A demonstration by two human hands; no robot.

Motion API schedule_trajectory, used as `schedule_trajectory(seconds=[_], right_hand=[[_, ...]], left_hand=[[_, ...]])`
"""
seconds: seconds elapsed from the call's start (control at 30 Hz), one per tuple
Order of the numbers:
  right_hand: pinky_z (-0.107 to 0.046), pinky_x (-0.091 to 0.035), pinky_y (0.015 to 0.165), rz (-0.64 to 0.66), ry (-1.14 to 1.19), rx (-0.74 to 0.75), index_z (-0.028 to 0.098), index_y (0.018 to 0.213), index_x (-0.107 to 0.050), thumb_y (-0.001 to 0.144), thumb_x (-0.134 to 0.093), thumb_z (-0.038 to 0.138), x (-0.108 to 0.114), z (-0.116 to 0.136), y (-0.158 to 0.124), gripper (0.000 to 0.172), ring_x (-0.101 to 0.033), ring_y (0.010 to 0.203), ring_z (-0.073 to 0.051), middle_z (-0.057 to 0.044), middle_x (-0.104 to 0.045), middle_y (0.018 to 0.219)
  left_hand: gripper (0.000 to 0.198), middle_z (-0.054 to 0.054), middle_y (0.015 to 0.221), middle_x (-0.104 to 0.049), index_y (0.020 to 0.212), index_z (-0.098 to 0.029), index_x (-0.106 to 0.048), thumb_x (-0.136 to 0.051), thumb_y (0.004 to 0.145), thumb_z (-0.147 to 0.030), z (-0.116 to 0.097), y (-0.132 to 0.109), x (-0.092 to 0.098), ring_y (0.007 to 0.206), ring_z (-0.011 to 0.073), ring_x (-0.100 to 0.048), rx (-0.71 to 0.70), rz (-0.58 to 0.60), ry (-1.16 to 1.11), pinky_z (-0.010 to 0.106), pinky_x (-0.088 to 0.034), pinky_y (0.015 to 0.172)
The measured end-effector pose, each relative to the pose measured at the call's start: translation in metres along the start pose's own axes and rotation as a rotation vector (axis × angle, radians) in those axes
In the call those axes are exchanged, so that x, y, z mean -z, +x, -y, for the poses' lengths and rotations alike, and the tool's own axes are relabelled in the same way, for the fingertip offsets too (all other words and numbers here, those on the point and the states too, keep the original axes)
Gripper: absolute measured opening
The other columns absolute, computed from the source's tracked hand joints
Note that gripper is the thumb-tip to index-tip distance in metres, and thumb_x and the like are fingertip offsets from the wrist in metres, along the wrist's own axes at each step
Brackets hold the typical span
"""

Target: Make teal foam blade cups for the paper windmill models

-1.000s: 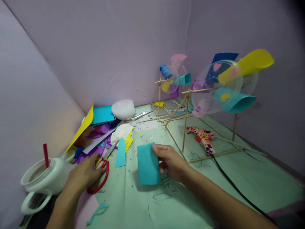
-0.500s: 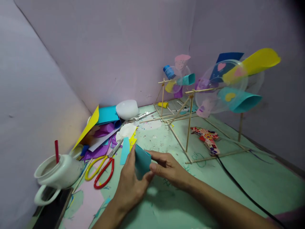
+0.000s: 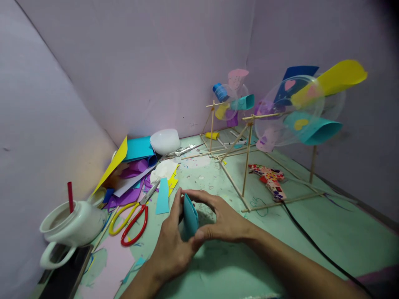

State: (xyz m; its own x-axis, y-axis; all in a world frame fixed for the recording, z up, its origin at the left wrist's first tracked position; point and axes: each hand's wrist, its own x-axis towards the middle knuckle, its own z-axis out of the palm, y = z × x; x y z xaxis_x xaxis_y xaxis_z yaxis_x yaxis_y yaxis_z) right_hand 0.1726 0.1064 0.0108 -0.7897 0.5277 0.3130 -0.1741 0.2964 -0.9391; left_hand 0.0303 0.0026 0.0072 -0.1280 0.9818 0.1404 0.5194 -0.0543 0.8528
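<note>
A folded piece of turquoise paper (image 3: 189, 218) stands nearly edge-on between my two hands, just above the table. My left hand (image 3: 174, 238) grips it from the left, fingers behind and thumb at its lower edge. My right hand (image 3: 222, 220) curves around its right side; the fingertips reach its top and the thumb meets the left thumb at the bottom. Left of the hands lie a turquoise paper strip (image 3: 162, 197) and scissors (image 3: 128, 224) with one yellow and one red handle, blades partly apart.
A white teapot-like vessel (image 3: 82, 224) with a red stick stands at left by paper scraps (image 3: 132, 182). A white bowl (image 3: 165, 142) sits behind. Two stick frames (image 3: 247, 162) carry clear discs with paper blades. A patterned glue-gun-shaped tool (image 3: 271, 178) with a black cord (image 3: 311, 243) lies at right.
The turquoise paper has turned more edge-on. My right hand has opened wider around it, its fingertips moving up to the top while the thumb dropped to the lower edge.
</note>
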Motion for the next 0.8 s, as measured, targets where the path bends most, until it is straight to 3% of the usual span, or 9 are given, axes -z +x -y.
schedule_trajectory(seconds=[0.13, 0.33, 0.43, 0.53, 0.67, 0.8], right_hand=[[-0.047, -0.037, 0.101, -0.043, -0.1, -0.016, 0.016, 0.126, -0.055, 0.054, -0.083, 0.032, -0.001, 0.001, -0.001, 0.079, -0.054, 0.113, -0.029, -0.014, -0.058, 0.122], [-0.039, -0.046, 0.089, -0.118, -0.007, 0.03, 0.014, 0.102, -0.068, 0.059, -0.078, 0.023, -0.005, 0.005, 0.0, 0.045, -0.061, 0.096, -0.024, -0.01, -0.067, 0.102], [-0.033, -0.048, 0.082, -0.191, 0.067, 0.034, 0.015, 0.087, -0.072, 0.061, -0.077, 0.018, -0.006, 0.005, 0.001, 0.026, -0.064, 0.085, -0.02, -0.006, -0.07, 0.087], [-0.029, -0.049, 0.073, -0.264, 0.084, -0.039, 0.017, 0.072, -0.072, 0.063, -0.075, 0.015, -0.007, 0.003, 0.002, 0.01, -0.064, 0.072, -0.017, -0.002, -0.07, 0.071], [-0.027, -0.05, 0.069, -0.233, 0.105, -0.083, 0.019, 0.079, -0.074, 0.06, -0.075, 0.012, -0.009, 0.003, 0.001, 0.02, -0.064, 0.068, -0.015, 0.0, -0.072, 0.071], [-0.027, -0.05, 0.068, -0.228, 0.072, -0.102, 0.021, 0.085, -0.074, 0.056, -0.08, 0.016, -0.01, 0.007, -0.001, 0.03, -0.064, 0.069, -0.015, -0.001, -0.073, 0.076]], left_hand=[[0.098, 0.019, 0.144, -0.037, 0.146, -0.011, -0.007, -0.064, 0.074, -0.046, 0.003, -0.001, 0.0, 0.129, 0.0286, -0.041, 0.048, -0.008, 0.002, 0.044, -0.036, 0.106], [0.083, 0.017, 0.132, -0.053, 0.138, -0.008, -0.034, -0.066, 0.071, -0.047, -0.002, 0.001, -0.002, 0.122, 0.0284, -0.05, 0.053, -0.115, 0.034, 0.037, -0.046, 0.098], [0.054, 0.011, 0.109, -0.069, 0.119, -0.012, -0.058, -0.064, 0.075, -0.043, -0.004, 0.002, -0.002, 0.097, 0.0245, -0.066, 0.031, -0.162, 0.051, 0.031, -0.055, 0.081], [0.02, 0.004, 0.088, -0.073, 0.092, -0.018, -0.069, -0.061, 0.079, -0.031, -0.007, 0.002, 0.001, 0.08, 0.0182, -0.068, -0.131, -0.199, 0.121, 0.026, -0.055, 0.071], [0.01, 0.001, 0.078, -0.069, 0.086, -0.019, -0.065, -0.065, 0.076, -0.019, -0.012, 0.001, 0.008, 0.07, 0.0126, -0.064, -0.36, -0.39, 0.224, 0.02, -0.051, 0.063], [0.011, -0.002, 0.07, -0.063, 0.078, -0.02, -0.062, -0.06, 0.078, -0.009, -0.018, -0.002, 0.01, 0.064, 0.0089, -0.059, -0.485, -0.419, 0.206, 0.017, -0.047, 0.058]])
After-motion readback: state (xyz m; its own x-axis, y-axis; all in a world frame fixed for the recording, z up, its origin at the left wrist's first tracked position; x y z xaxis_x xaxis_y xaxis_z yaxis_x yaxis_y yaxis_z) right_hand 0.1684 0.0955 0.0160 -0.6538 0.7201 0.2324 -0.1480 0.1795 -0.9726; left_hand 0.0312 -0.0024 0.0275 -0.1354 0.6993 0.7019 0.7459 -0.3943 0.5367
